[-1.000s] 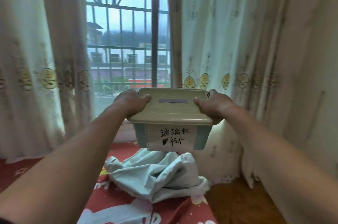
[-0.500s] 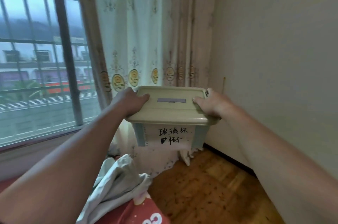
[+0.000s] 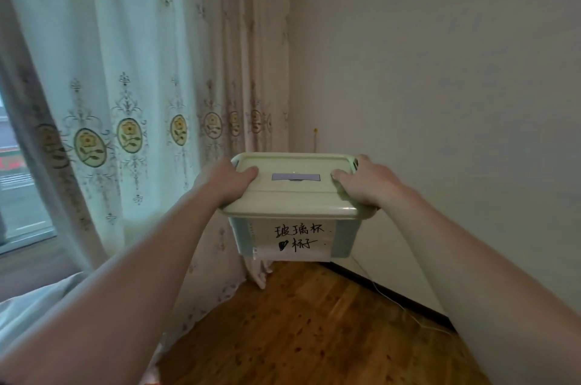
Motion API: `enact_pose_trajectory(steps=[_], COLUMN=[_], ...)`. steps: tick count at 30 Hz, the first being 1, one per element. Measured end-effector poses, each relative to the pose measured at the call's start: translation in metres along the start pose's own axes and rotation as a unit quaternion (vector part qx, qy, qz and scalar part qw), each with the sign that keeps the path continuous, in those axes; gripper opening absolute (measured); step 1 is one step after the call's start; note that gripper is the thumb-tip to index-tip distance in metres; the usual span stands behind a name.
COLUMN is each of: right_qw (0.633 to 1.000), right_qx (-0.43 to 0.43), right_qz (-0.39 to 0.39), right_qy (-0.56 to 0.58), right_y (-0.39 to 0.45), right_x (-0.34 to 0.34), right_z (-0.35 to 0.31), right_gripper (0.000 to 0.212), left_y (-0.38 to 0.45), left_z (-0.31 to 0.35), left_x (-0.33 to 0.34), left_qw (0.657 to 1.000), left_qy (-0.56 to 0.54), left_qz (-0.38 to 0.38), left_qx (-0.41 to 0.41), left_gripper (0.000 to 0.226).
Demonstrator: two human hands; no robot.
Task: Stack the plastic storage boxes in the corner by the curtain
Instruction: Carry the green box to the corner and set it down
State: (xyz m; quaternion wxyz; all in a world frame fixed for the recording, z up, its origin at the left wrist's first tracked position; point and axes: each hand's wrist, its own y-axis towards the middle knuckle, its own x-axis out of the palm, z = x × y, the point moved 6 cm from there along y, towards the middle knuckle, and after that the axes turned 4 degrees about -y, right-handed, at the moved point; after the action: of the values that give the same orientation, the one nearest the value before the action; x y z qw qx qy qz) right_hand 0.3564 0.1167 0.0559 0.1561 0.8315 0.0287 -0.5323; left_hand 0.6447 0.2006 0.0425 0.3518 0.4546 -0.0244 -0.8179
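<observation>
A plain wall point(image 3: 440, 70) meets one sheer embroidered curtain point(image 3: 151, 70) above glossy wood floor point(image 3: 314, 337). One rounded plastic box point(image 3: 294, 205) with a paper label point(image 3: 298, 238) hangs over the corner; left hand point(image 3: 224, 178) and right hand point(image 3: 366, 185) grip its lid edges.

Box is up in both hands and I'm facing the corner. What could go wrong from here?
Both hands, left hand and right hand, grip the storage box by its lid edges; if the lid isn't latched, the body could drop. The label seems to say glass cups, so set it down gently. A thin white cord runs along the baseboard in the corner and could get pinched. The curtain hem pools there too and may end up trapped underneath.
</observation>
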Motion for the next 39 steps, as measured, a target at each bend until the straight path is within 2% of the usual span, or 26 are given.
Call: enact_pose_trajectory(steps=[8,14,27,39], right_qw=[1.000,0.999,0.997,0.998], right_qx=[0.023,0.049,0.071,0.055], right_qz=[-0.002,-0.005,0.011,0.000], right_qy=[-0.013,-0.011,-0.021,-0.017], right_y=[0.059,0.118,0.267,0.373], right_x=[0.016,0.044,0.108,0.165], right_z=[0.065,0.087,0.066,0.062], right_gripper=[0.076,0.075,0.072,0.070], left_y=[0.047,0.101,0.255,0.346], left_z=[0.041,0.044,0.018,-0.009], left_x=[0.080,0.135,0.210,0.271], left_qw=[0.999,0.998,0.996,0.996], left_qy=[0.006,-0.001,-0.035,-0.034], left_qz=[-0.036,-0.048,-0.071,-0.081], left_qx=[0.028,0.036,0.047,0.028], left_gripper=[0.074,0.070,0.080,0.079])
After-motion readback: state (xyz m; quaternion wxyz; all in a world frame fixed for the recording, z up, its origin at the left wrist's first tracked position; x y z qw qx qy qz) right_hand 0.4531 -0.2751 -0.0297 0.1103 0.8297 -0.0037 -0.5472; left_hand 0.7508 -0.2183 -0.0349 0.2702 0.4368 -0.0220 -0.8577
